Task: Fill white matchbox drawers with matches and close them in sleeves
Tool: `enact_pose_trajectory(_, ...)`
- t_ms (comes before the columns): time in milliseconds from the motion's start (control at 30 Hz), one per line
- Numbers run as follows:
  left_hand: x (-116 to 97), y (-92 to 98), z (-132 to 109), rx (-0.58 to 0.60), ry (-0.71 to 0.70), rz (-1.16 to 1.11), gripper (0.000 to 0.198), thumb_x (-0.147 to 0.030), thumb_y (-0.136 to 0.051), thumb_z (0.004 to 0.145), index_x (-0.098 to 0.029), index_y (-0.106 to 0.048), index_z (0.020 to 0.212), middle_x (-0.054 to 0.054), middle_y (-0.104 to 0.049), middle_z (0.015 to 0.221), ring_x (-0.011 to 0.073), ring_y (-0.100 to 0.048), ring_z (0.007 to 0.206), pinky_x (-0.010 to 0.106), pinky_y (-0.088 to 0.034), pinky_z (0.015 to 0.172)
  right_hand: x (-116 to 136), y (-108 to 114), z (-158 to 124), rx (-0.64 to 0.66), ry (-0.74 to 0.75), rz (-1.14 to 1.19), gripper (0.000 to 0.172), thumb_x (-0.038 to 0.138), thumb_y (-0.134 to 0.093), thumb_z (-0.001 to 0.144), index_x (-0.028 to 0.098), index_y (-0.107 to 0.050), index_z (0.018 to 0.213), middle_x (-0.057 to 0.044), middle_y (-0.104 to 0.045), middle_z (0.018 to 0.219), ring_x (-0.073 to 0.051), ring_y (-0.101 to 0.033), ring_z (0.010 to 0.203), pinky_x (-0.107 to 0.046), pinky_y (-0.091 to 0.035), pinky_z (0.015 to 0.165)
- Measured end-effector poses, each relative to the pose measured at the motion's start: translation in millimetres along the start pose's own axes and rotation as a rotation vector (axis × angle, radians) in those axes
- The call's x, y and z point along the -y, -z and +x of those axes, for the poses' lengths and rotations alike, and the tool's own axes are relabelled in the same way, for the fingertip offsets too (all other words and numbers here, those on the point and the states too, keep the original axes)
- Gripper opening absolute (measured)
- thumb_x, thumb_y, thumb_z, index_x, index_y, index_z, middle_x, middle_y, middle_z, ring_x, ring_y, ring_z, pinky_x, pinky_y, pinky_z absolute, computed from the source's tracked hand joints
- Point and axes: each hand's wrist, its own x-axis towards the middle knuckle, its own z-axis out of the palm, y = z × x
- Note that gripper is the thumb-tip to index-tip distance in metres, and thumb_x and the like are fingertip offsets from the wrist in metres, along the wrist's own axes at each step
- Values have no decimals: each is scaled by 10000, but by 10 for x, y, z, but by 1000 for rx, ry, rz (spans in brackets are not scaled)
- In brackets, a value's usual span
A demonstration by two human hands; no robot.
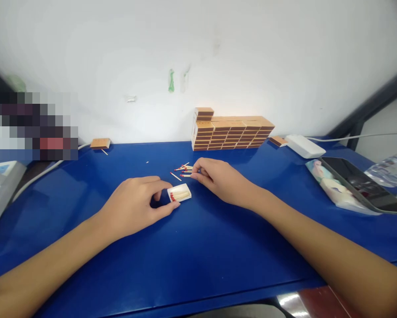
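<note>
My left hand (pixel 135 203) grips a small white matchbox tray (pixel 186 189) by its left end, thumb and fingers on opposite sides. Several red-headed matches (pixel 178 195) lie in the tray, heads toward my left hand. Just beyond it, a loose pile of matches (pixel 185 168) is spread on the blue table (pixel 198 247). At the pile's right side, my right hand (pixel 218 176) has thumb and fingers pinched on a match; its fingers partly hide the match ends. One loose match (pixel 175 176) lies apart, between pile and tray.
Against the wall stands a stacked block of closed matchboxes (pixel 233 134). Single matchboxes lie at left (pixel 100 143) and right (pixel 278 141). On the right are a white adapter (pixel 304 146) with a cable and a phone (pixel 364 183) on a plastic packet. A grey-white case (pixel 2 190) sits at left.
</note>
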Motion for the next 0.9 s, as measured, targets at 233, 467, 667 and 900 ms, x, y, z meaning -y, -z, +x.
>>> enact_pose_trajectory(233,-3,-12,3,16,-11,-26,290,-489,-692,975,-235,-817,1036,-20,-645,728,122,-539,592,280,-347,572,259,33,-100,201,53,1,99,210,-572,1080,190,-634,1006,-32,-703,961,-161,-584,791,-293,-340,685)
enact_pose_trajectory(467,-16,-5,4,24,-8,-30,276,-482,-698,976,-241,-815,1043,-25,-642,731,117,-542,599,274,-350,570,83,2,-80,116,94,139,131,309,-641,1053,214,-676,971,45,-560,744,-120,-458,637,-287,-315,628)
enact_pose_trajectory(667,-23,11,1,37,-16,-39,269,-475,-711,969,-235,-812,1038,-23,-636,738,121,-538,605,279,-351,568,49,-82,-72,103,121,228,131,321,-666,1025,230,-676,932,64,-453,680,-121,-416,612,-293,-305,606)
enact_pose_trajectory(900,-44,9,-16,60,-11,-56,235,-443,-719,962,-259,-810,1076,-28,-636,748,122,-552,621,271,-365,577,-123,-89,47,-146,2,46,80,278,-674,1008,203,-698,1018,23,-555,768,-146,-482,681,-300,-349,658)
